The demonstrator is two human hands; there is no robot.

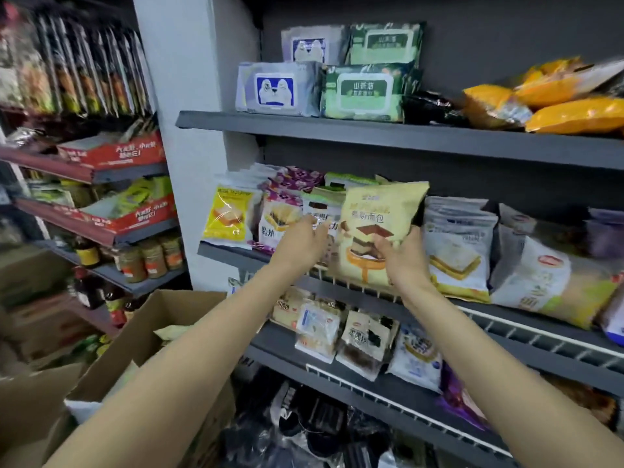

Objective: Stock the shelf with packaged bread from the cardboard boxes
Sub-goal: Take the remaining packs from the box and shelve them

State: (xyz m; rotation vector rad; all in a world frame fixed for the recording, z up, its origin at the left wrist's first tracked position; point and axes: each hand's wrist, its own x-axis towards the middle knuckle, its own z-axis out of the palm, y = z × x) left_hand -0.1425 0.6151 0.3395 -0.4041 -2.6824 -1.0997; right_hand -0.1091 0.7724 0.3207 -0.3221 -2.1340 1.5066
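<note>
Two hands are up at the middle dark grey metal shelf (236, 255). Your right hand (403, 255) grips the lower right edge of a pale yellow plastic bread packet with a layered cake picture (378, 228), held upright at the shelf front, between a purple-patterned bread packet (280, 214) and a white sandwich-bread packet (457, 244). Your left hand (302, 239) is loosely open, fingers reaching against the packets just left of the yellow one. An open brown cardboard box (145, 336) sits lower left, below your left forearm.
</note>
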